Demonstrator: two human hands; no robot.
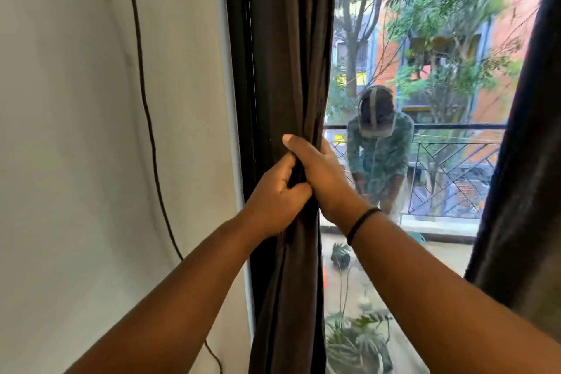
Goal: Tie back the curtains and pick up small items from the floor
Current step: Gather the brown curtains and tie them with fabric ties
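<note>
left curtain: dark brown, gathered into a tight vertical bunch at frame centre, hanging from 12 o'clock down to 6 o'clock, just beside the window frame.
left hand: at centre, its grip curled into the folds at the left side of the bunch, thumb tucked into the fabric; grip closed on the left curtain.
right hand: just at 1 o'clock of the left hand and touching it, fingers wrapped round the right side of the bunch, thumb laid across the front; grip closed on the left curtain.
wristband: thin black band on the right wrist, at 4 o'clock of the right hand.
right curtain: dark, hanging loose at the 3 o'clock edge, well apart from both hands.
window: glass between the two curtains; shows a faint reflection of a person bent forward.
railing: black balcony rail outside, at 2 o'clock of the hands.
plant: leafy, at 5 o'clock, near the bottom of the glass.
wall: pale, fills the 9 o'clock side.
cable: thin black line running down the wall from 11 o'clock to 7 o'clock.
</note>
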